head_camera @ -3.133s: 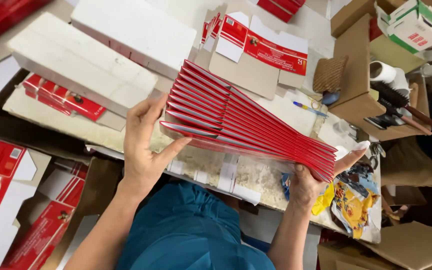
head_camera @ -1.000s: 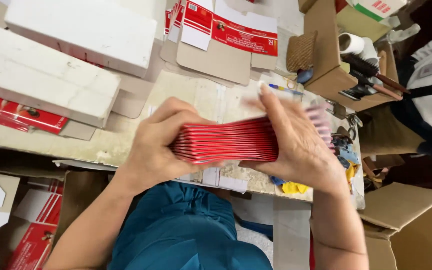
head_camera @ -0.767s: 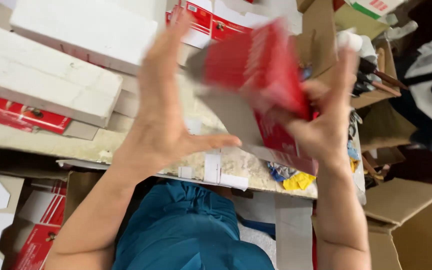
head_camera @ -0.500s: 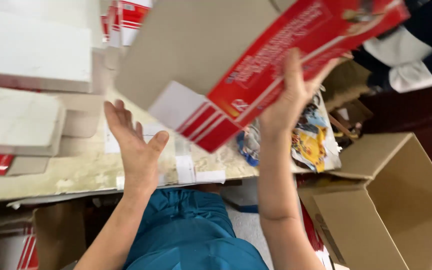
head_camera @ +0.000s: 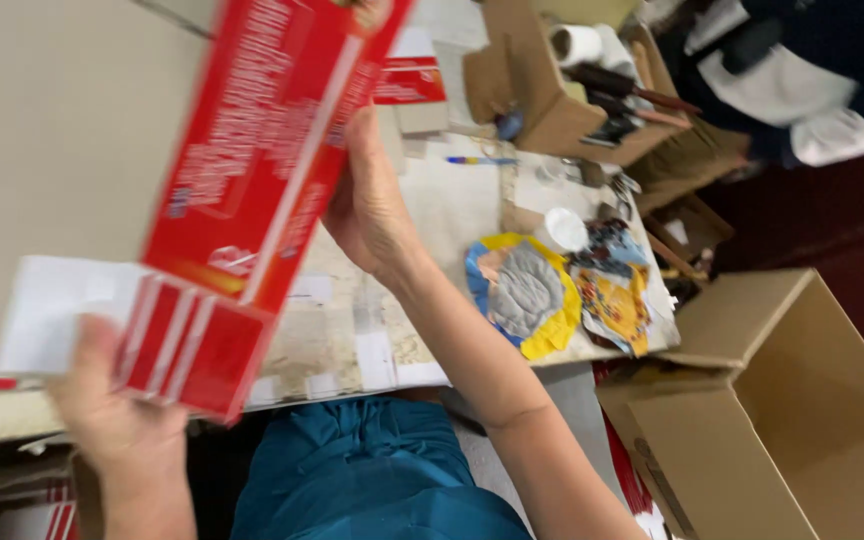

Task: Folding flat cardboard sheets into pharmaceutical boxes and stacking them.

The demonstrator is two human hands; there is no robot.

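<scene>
Carton: a flat red and white carton blank (head_camera: 252, 190) is held up close to the camera, above the worktable (head_camera: 452, 215) and in front of the person's chest.
Left hand: the left hand (head_camera: 117, 420) grips the blank's lower end at its striped flaps, fingers closed on the card.
Right hand: the right hand (head_camera: 372, 205) presses flat against the blank's right edge, fingers extended behind it.
Around: a grey cloth on yellow wrapping (head_camera: 527, 295), a pen (head_camera: 477, 160) and a white round lid (head_camera: 565, 228) lie on the table; an open brown cardboard box (head_camera: 792, 400) stands beside it.
In the way: the blank covers most of the table's left half.
Hidden: its top end is cut off by the frame; motion blurs its print and the left fingers.
Axis: long axis runs steeply from lower left to upper right, the red printed face turned to the camera.
</scene>
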